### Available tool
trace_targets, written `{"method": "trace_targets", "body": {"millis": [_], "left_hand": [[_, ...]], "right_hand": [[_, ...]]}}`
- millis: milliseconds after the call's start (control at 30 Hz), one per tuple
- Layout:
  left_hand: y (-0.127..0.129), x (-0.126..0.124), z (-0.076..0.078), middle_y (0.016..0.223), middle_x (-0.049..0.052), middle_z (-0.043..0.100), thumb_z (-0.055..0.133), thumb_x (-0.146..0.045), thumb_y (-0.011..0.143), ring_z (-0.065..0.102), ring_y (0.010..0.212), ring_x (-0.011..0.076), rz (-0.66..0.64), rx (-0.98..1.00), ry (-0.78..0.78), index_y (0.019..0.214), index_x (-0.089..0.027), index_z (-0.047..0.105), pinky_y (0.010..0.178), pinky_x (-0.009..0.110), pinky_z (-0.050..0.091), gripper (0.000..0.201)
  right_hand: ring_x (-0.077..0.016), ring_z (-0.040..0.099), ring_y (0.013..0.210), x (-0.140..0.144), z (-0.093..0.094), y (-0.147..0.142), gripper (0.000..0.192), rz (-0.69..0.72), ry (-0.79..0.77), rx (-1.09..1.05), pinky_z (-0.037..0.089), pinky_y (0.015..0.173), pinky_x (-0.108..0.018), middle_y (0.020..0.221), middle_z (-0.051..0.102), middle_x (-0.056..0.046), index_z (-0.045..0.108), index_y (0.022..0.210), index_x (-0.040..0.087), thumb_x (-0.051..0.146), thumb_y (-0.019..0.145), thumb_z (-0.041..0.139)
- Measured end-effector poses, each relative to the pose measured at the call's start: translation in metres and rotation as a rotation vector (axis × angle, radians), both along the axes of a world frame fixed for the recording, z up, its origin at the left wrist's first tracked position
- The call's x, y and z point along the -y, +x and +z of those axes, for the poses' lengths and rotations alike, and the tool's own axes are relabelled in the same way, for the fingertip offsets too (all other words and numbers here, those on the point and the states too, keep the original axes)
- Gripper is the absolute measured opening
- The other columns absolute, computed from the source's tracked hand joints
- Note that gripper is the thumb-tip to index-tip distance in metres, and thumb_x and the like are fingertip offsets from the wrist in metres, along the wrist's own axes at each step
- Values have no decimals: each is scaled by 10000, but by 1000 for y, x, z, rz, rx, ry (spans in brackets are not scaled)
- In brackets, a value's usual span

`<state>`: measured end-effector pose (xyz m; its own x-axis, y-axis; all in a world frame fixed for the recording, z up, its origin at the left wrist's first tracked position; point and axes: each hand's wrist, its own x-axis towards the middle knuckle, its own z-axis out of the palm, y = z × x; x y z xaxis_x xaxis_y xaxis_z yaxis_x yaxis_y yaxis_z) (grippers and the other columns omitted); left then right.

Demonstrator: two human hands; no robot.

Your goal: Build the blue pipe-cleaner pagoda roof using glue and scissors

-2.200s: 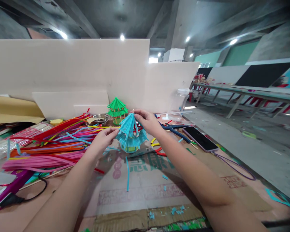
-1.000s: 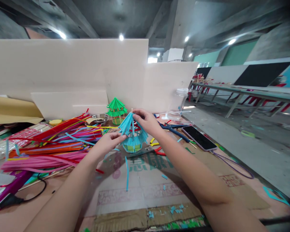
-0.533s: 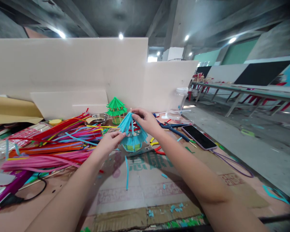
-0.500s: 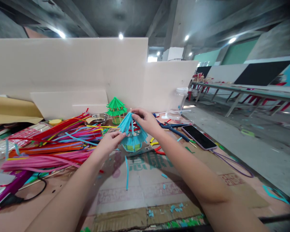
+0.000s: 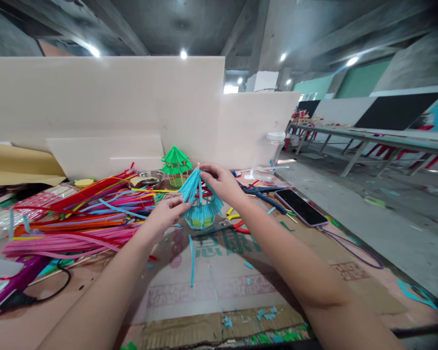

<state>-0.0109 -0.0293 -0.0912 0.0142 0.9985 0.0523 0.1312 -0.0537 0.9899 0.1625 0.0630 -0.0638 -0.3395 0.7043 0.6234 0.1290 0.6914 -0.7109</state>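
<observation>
Cardboard (image 5: 219, 287) covers the bench in front of me, printed side up and scattered with blue and green offcuts, so it looks laid down as a work mat. Behind it pale boards (image 5: 105, 102) stand on edge and wall the place off from the hall. To my left lies a wide heap of pipe cleaners (image 5: 76, 218), pink, red, orange and blue, fanned flat where I can draw from them. On the right a phone (image 5: 301, 208) lies face up near the bench edge with its cable trailing off, and blue pliers (image 5: 264, 195) rest just behind it, both within an arm's stretch. A finished green pagoda (image 5: 176, 166) stands at the back, beside a small metal dish (image 5: 151, 179). Scissors (image 5: 224, 226) with red and yellow handles lie just under my work.

My right hand (image 5: 222, 183) is pinching the tip of the blue pagoda (image 5: 200, 201) at its thin centre stick, which keeps the tiers upright above the mat. My left hand (image 5: 166, 214) is pressed together on the edge of a blue roof tier, thumb against fingertips, steadying that side. A single blue strand (image 5: 191, 260) lies loose on the cardboard below.
</observation>
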Motion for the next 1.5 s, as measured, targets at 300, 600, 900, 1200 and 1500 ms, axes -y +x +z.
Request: {"method": "trace_targets", "body": {"millis": [300,600,900,1200,1500], "left_hand": [[7,8,11,605,-40,527,765,-446,603,368,528,96,6,11,29,721,-158,679,505,242,224,323],[0,2,3,561,-62,418,753,-486,610,293,492,81,-6,-16,10,684,-166,613,485,240,190,357],[4,3,6,546,-64,361,733,-574,608,277,506,86,20,-34,49,594,-180,520,486,250,186,449],[-1,3,3,592,-70,414,729,-487,646,305,514,77,-10,-29,14,707,-163,588,497,226,227,358],[-15,-6,1,621,-57,485,663,-425,662,383,533,101,115,-102,102,932,-151,641,527,227,290,386]], "right_hand": [[-173,674,967,0,0,0,235,4,5,4,523,871,-330,1045,725,-58,656,1081,194,278,880,566],[-168,675,938,1,0,0,230,-3,-2,4,526,850,-323,1027,726,-56,652,1076,189,268,881,560],[-181,673,992,2,1,0,252,-13,20,31,523,888,-335,1076,723,-73,661,1108,180,260,892,558],[-185,655,1084,1,0,1,272,-53,84,84,501,963,-341,1171,707,-61,677,1142,195,243,897,569],[-188,658,1097,-3,6,11,327,-14,-8,53,512,953,-351,1170,709,-91,627,1201,171,240,886,572]]}}
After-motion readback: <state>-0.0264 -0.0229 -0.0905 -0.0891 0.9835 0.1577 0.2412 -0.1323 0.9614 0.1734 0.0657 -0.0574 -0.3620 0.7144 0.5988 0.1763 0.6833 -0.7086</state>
